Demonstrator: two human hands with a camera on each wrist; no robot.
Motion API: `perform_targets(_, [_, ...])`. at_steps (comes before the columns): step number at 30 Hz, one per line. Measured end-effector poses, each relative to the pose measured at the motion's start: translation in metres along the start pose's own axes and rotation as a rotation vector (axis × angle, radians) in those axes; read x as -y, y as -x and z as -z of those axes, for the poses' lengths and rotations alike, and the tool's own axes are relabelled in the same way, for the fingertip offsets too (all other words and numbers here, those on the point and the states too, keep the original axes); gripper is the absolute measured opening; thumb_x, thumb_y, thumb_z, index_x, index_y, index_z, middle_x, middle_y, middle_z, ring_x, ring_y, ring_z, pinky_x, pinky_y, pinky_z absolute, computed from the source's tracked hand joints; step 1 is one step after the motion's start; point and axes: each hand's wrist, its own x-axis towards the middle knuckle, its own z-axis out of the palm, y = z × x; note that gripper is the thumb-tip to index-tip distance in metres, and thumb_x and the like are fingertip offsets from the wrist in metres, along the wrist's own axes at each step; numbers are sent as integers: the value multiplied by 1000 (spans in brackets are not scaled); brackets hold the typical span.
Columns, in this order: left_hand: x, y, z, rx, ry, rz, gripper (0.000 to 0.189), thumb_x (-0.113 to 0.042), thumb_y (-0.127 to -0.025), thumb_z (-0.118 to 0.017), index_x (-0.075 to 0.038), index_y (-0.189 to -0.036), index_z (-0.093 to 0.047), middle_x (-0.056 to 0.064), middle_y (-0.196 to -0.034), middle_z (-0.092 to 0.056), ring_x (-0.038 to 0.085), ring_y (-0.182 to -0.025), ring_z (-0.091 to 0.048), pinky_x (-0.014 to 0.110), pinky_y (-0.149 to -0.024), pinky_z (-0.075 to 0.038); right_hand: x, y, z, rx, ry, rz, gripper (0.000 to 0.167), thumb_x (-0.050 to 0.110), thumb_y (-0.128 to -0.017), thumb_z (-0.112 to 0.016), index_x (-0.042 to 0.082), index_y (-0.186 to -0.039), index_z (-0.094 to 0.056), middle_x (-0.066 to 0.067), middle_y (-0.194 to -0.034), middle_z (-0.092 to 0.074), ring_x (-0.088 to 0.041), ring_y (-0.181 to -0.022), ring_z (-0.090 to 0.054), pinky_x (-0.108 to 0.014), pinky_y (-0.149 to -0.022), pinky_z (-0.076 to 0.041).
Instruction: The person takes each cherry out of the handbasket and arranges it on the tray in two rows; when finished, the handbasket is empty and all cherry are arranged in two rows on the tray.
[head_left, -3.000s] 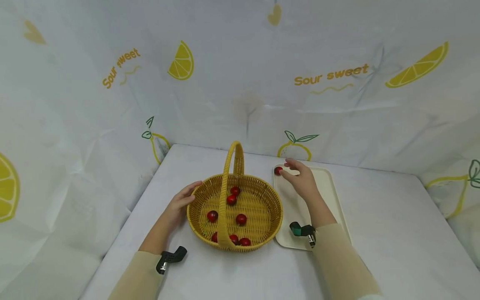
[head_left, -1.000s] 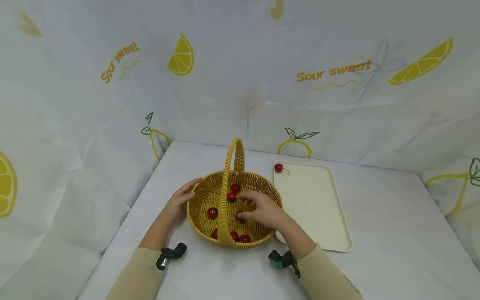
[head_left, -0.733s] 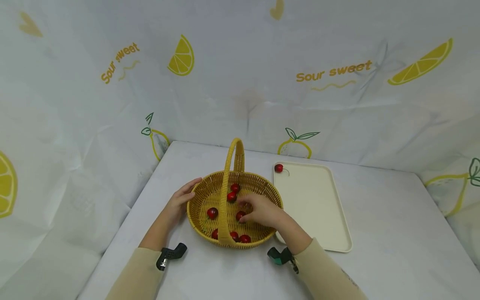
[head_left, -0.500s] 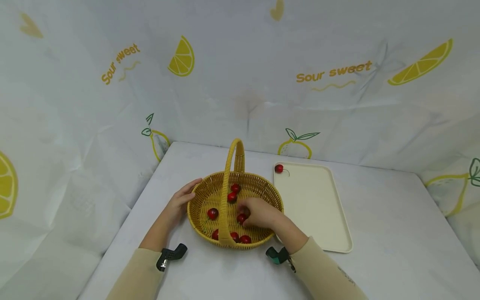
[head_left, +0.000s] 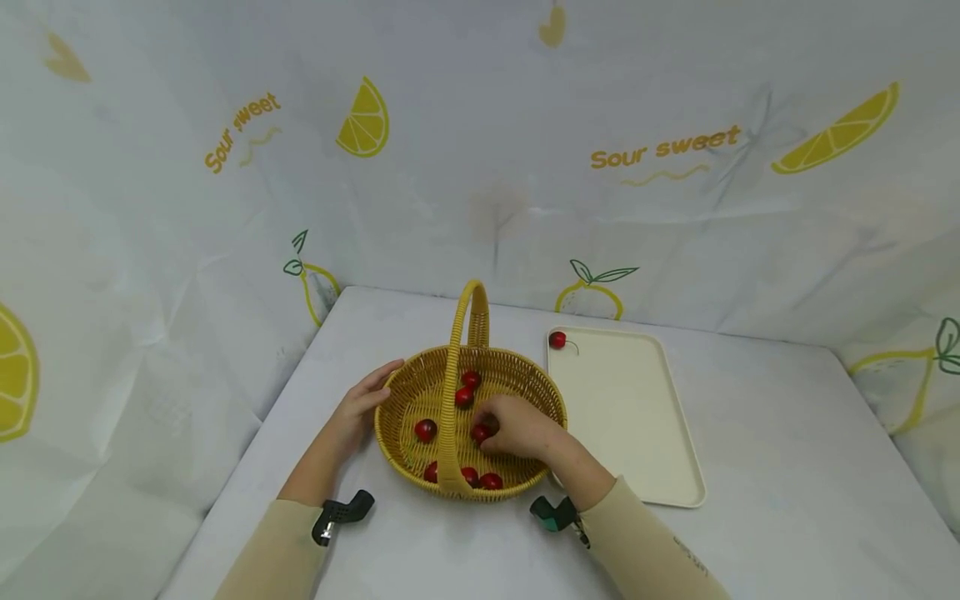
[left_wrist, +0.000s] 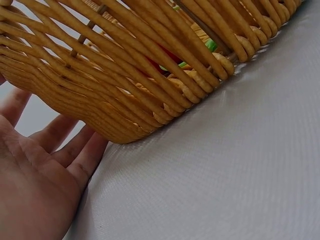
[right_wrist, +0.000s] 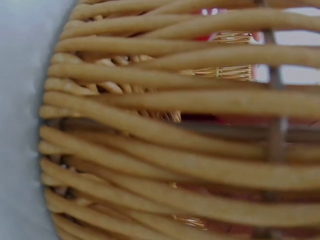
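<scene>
A yellow woven basket (head_left: 555, 408) with an arched handle stands on the table, with several red cherries inside. My left hand (head_left: 362, 402) rests against its left side, the thumb near the rim. In the left wrist view the fingers (left_wrist: 82, 155) of that hand lie along the lower wall of the basket. Inside the basket, right of the handle, my right hand (head_left: 517, 429) pinches a dark red cherry (head_left: 481, 432) between thumb and fingers. The right wrist view is filled by the basket's weave (right_wrist: 165, 105), which hides most of the right hand.
A cream rectangular tray (head_left: 622, 408) lies just right of the basket. One stemmed cherry (head_left: 557, 340) sits in its far left corner. The handle (head_left: 450, 392) arches over the basket's middle. White cloth with lemon prints hangs behind and at the left.
My right hand has come from the tray's far left corner, leaving a cherry there, into the basket, where its fingers have closed on another cherry. The left hand stays put.
</scene>
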Motion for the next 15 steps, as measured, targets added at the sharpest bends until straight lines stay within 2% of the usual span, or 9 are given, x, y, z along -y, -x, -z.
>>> perform_targets(5, [2, 0, 1, 6, 12, 1, 54, -16, -103, -49, -6, -156, -41, 14, -161, -39, 31, -149, -30, 56, -121, -7, 1, 4, 4, -53, -14, -22, 25, 9, -83, -84, 11, -106, -74, 3, -99, -64, -17, -92, -58, -38, -83, -53])
perform_targets(10, [3, 0, 1, 9, 19, -3, 55, -16, -103, -49, -7, -156, -42, 13, -161, -38, 31, -149, -30, 56, -121, -8, 7, 10, 14, -141, -6, 8, 25, 10, -85, -83, 12, -107, -72, 3, -105, -64, -18, -96, -58, -37, -86, -52])
perform_targets(15, [2, 0, 1, 12, 24, -7, 55, -16, -103, -49, -6, -156, -41, 12, -162, -37, 30, -150, -29, 55, -121, -9, 12, 17, 29, -223, -73, 34, 28, 8, -86, -82, 11, -112, -72, 1, -111, -64, -19, -99, -59, -38, -87, -53])
